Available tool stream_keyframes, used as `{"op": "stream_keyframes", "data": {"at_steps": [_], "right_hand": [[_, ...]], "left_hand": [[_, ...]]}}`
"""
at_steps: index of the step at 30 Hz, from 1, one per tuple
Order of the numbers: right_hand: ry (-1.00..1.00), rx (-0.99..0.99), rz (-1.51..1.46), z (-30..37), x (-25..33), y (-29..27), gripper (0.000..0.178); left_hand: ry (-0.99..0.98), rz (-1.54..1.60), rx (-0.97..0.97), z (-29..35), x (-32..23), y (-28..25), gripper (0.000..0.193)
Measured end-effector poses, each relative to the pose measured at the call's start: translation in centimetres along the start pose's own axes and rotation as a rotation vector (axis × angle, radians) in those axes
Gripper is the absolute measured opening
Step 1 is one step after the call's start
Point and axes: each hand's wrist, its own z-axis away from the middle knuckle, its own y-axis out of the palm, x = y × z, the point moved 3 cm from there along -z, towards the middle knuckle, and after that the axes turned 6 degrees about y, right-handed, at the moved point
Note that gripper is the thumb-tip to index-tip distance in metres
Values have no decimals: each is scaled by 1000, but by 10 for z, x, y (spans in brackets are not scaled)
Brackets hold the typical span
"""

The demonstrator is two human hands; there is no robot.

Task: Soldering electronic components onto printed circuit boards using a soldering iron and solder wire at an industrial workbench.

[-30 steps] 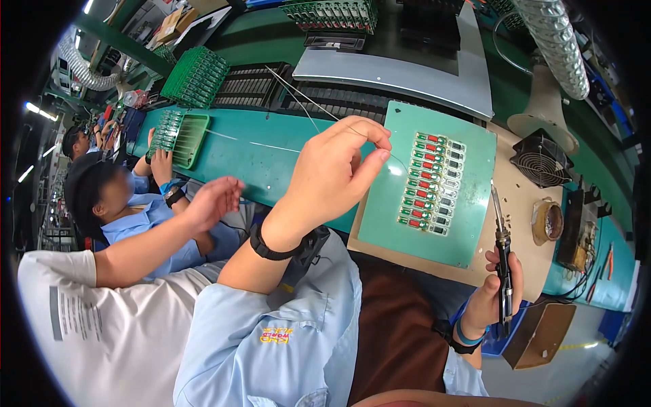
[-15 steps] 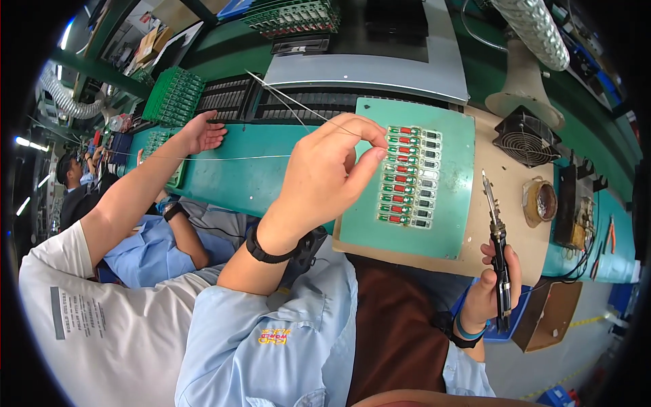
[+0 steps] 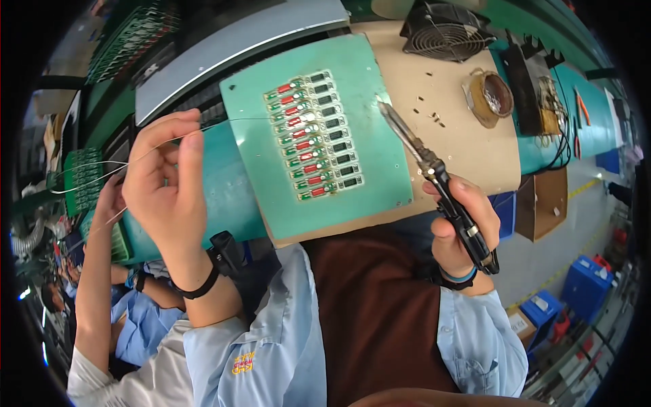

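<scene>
Far left, a stack of green circuit boards (image 3: pixel 85 180), partly behind a co-worker's forearm (image 3: pixel 93 292) that rises from the lower edge; a green tray (image 3: pixel 120 243) just beside that arm. Next, the person's left hand (image 3: pixel 166 173), black band at the wrist; its thumb and index fingers are pinched together on a thin silvery wire (image 3: pixel 234 120). The wire loops out to the left of the hand and, on the other side, runs rightward over a light green plate (image 3: pixel 247 183); its far end lies over the upper half of a column of small boards (image 3: pixel 312 136), contact cannot be told. Each small board carries a red part at its left and mostly a dark rectangle at its right. Plate sits tilted on a brown sheet (image 3: pixel 468 149) on the teal tabletop (image 3: pixel 217 183). Right of the column, a soldering iron (image 3: pixel 434 169), tip up and to the left near the plate's right edge, well apart from the wire; the right hand (image 3: pixel 476 207) has its fingers closed around the dark handle. Beyond: black fan (image 3: pixel 447 41), round brown pot (image 3: pixel 489 102), orange-handled pliers (image 3: pixel 583 108)
</scene>
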Motion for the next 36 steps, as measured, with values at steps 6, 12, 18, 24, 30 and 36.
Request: {"op": "stream_keyframes", "data": {"at_steps": [6,12,18,24,30,36], "right_hand": [[-5,75,3,-15,9,13,55],[-52,166,39,-31,12,32,54],[-30,207,60,-40,8,51,53],[4,200,35,-41,3,62,52],[-13,236,63,-47,2,66,53],[9,299,117,-46,1,69,63]], "left_hand": [[24,-51,27,-2,10,11,11],[18,-5,8,-6,13,15,13],[-38,-9,81,-12,24,13,14],[37,-15,81,-15,27,16,13],[-20,-8,121,-14,31,19,15],[-18,-3,144,-14,34,23,15]]}}
